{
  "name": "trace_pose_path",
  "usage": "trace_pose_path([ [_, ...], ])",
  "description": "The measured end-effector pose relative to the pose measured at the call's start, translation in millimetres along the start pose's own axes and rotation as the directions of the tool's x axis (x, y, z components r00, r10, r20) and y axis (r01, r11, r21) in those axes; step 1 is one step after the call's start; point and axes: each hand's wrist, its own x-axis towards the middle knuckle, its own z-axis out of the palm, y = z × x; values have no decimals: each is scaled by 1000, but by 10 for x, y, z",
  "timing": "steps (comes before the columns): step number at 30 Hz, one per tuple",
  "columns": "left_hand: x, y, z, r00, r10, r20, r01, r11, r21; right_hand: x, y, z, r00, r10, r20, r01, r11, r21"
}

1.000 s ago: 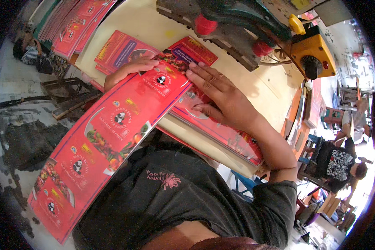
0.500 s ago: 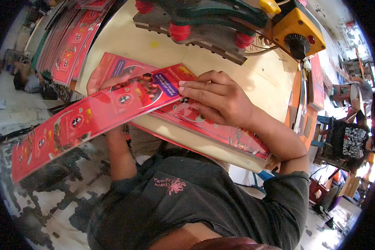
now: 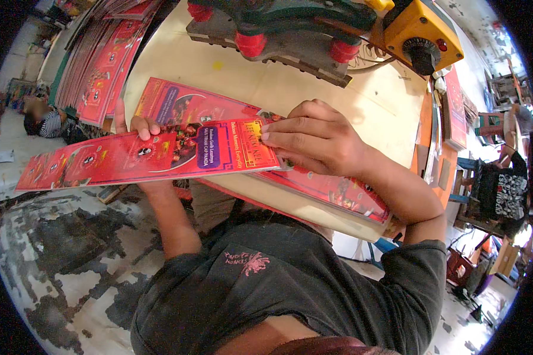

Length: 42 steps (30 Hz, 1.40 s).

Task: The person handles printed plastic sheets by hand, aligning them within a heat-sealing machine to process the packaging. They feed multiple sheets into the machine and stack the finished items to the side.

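1. From my remote seat I see an open brown cardboard box (image 3: pixel 506 260) on the room's right side, its contents too small to tell.
2. The long red printed strip (image 3: pixel 115 155) is held over the desk's near left corner, its left end jutting past the edge.
3. The left hand (image 3: pixel 143 128) grips it from below, fingers curled over its far side; the right hand (image 3: pixel 326 139) grips its right end.
4. Red strips (image 3: pixel 346 189) lie beneath, along the desk's near edge.
5. A tall pile of red strips (image 3: pixel 103 83) stands by the left edge.
6. A dark green machine (image 3: pixel 290 18) with red knobs crosses the far edge; a yellow control box (image 3: pixel 423 38) sits at the far right.
7. The desk (image 3: pixel 367 112) is cream-topped, over a mottled floor (image 3: pixel 71 236).
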Motion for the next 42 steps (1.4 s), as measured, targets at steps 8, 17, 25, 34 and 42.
trace_pose_path([
  [8,-76,19,424,987,82,-136,-74,995,67,13,10,10,998,27,-57,-28,1000,-6],
  [17,-53,72,612,972,69,-227,-10,968,252,36,-12,-25,990,113,-82,-111,993,26],
  [25,-5,43,793,955,175,-239,-98,947,305,30,-36,7,973,208,-95,-205,978,41],
  [34,18,124,903,970,108,-219,-35,949,314,38,-28,-11,950,296,-99,-286,953,97],
  [42,5,110,769,960,203,-192,-117,917,381,-17,16,-12,936,342,-83,-325,930,169],
])
